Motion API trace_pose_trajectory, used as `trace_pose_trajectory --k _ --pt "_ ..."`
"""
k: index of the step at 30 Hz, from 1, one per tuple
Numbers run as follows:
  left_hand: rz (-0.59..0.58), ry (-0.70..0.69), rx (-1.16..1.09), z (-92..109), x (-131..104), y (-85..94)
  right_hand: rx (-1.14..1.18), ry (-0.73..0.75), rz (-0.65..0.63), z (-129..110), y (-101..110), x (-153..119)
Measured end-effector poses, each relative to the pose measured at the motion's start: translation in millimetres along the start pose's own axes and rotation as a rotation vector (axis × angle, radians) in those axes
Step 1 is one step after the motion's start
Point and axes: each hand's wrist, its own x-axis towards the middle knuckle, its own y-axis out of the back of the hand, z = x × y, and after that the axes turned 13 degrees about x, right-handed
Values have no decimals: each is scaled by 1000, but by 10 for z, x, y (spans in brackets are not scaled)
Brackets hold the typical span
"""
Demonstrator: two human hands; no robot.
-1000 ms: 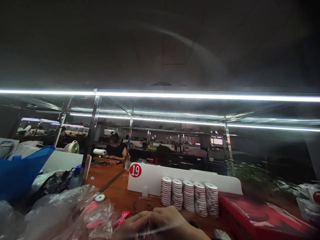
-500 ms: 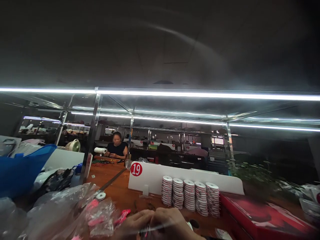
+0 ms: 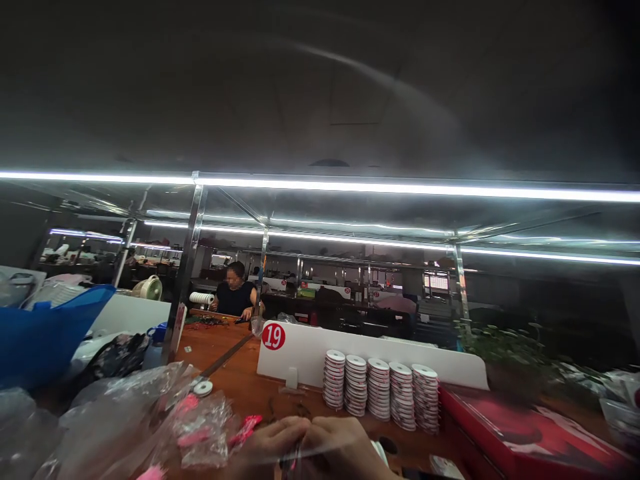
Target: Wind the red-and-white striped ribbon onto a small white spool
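At the bottom edge, my left hand [image 3: 273, 445] and my right hand [image 3: 345, 445] are held close together, fingers curled and pressed inward. Whatever lies between them is mostly hidden; only a small dark, pinkish bit shows below the fingers. Just right of my right hand, part of a white spool [image 3: 379, 453] shows. To the left lie a bright pink packet [image 3: 246, 430] and a clear plastic bag [image 3: 213, 437] with pink pieces in it.
Several stacks of white spools [image 3: 379, 390] stand before a white divider [image 3: 305, 350] marked 19. A red box [image 3: 525, 433] sits at right. Clear plastic bags [image 3: 115, 420] and a blue bag [image 3: 45, 333] crowd the left. A co-worker [image 3: 235, 293] sits across the wooden table [image 3: 215, 347].
My hands stay together in almost the same place. Across the table, the co-worker's head has tipped down and one arm has reached out toward the metal post.
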Motion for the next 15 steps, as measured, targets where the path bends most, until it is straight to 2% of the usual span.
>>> trace_pose_trajectory --k 3,5,8,12,15 --pt "48 -14 9 -151 -36 -113 -175 44 60 30 12 -65" --pt "55 -13 53 -214 -56 -161 -277 132 82 56 17 -113" --pt "41 -9 67 -180 -69 -139 -295 254 77 72 9 -164" --pt "29 -28 107 -105 -75 -72 -351 322 75 47 -23 -196" --pt "71 -109 185 -244 -105 -148 -302 313 95 48 8 -214"
